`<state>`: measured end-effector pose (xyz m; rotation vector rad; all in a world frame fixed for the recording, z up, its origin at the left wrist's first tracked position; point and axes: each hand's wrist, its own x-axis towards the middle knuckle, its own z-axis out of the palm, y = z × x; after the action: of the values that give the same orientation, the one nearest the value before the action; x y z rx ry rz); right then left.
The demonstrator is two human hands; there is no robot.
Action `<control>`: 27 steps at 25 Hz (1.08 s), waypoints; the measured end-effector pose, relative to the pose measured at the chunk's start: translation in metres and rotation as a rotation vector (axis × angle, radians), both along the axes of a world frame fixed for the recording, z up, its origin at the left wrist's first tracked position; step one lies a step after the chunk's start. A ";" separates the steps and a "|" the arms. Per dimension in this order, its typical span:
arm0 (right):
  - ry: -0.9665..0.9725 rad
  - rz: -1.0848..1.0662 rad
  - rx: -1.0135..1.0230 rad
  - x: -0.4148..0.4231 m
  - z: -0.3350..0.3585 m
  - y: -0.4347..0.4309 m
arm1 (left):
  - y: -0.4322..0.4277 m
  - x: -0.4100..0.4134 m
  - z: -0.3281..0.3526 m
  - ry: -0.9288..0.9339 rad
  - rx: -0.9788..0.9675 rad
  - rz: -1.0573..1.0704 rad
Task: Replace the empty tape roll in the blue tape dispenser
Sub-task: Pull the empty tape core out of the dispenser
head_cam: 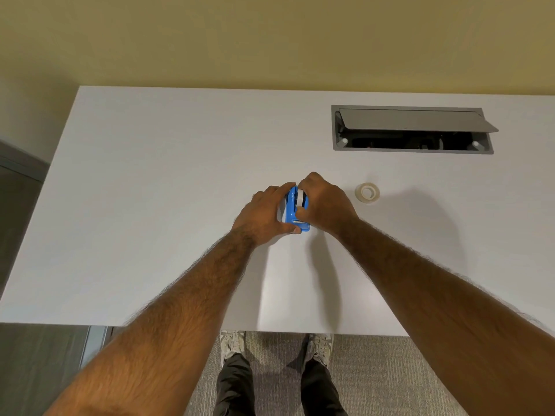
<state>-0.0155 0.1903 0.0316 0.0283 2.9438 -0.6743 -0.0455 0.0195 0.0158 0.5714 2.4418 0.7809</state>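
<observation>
The blue tape dispenser (292, 210) stands on the white table (150, 205) near its middle, cutter end toward me. My left hand (264, 216) wraps its left side, thumb along the near end. My right hand (326, 202) covers its right side, with fingertips on the white roll (300, 196) seated in the dispenser's top. A clear tape roll (367, 192) lies flat on the table to the right of my right hand, apart from it.
A grey cable box (411, 130) with its lid raised is sunk into the table at the back right. The table's near edge runs just above my shoes (232, 343) on grey carpet. A yellow wall stands behind the table.
</observation>
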 end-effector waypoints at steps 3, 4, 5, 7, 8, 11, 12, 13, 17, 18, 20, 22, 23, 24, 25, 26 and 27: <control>-0.012 0.015 -0.001 -0.004 0.001 0.001 | 0.001 0.001 0.003 0.002 0.006 0.001; -0.016 0.009 -0.007 -0.006 0.002 0.002 | 0.001 0.001 0.003 0.002 0.007 0.000; -0.022 0.000 -0.011 -0.006 0.003 0.002 | 0.001 0.001 0.003 0.002 0.006 0.001; -0.020 0.000 -0.008 -0.007 0.005 0.001 | 0.000 0.001 0.002 -0.001 0.003 0.004; -0.013 0.000 -0.010 -0.006 0.006 0.001 | 0.000 0.001 0.002 0.000 0.000 0.002; -0.010 -0.017 -0.033 -0.005 0.006 0.002 | 0.001 0.001 0.002 0.001 -0.011 0.002; -0.012 -0.018 -0.039 -0.004 0.006 0.002 | 0.001 0.001 0.001 -0.001 -0.011 0.003; -0.006 -0.021 -0.044 -0.002 0.007 0.002 | 0.001 0.001 0.000 -0.002 -0.011 0.003; 0.032 -0.043 -0.012 0.003 0.013 0.004 | -0.006 -0.004 0.003 -0.111 0.034 -0.005; 0.040 -0.046 0.008 0.004 0.014 0.005 | -0.009 -0.004 0.007 -0.147 0.072 0.025; 0.064 -0.062 0.024 0.004 0.017 0.010 | -0.012 -0.005 0.013 -0.127 0.160 0.142; 0.094 -0.076 -0.023 0.005 0.019 0.014 | -0.011 -0.003 0.021 -0.035 0.274 0.289; 0.118 -0.077 -0.060 0.006 0.022 0.014 | -0.007 -0.001 0.026 -0.033 0.340 0.359; 0.147 -0.069 -0.104 0.007 0.023 0.013 | -0.002 0.003 0.032 -0.067 0.404 0.414; 0.177 -0.052 -0.155 0.007 0.025 0.012 | 0.005 0.007 0.038 -0.111 0.455 0.451; 0.206 -0.035 -0.210 0.008 0.025 0.012 | 0.011 0.011 0.042 -0.143 0.495 0.474; 0.226 -0.028 -0.254 0.008 0.026 0.011 | 0.018 0.015 0.044 -0.158 0.526 0.492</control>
<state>-0.0071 0.2009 0.0572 -0.0323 3.0456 -1.1197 -0.0305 0.0370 0.0602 0.0654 2.2436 1.6271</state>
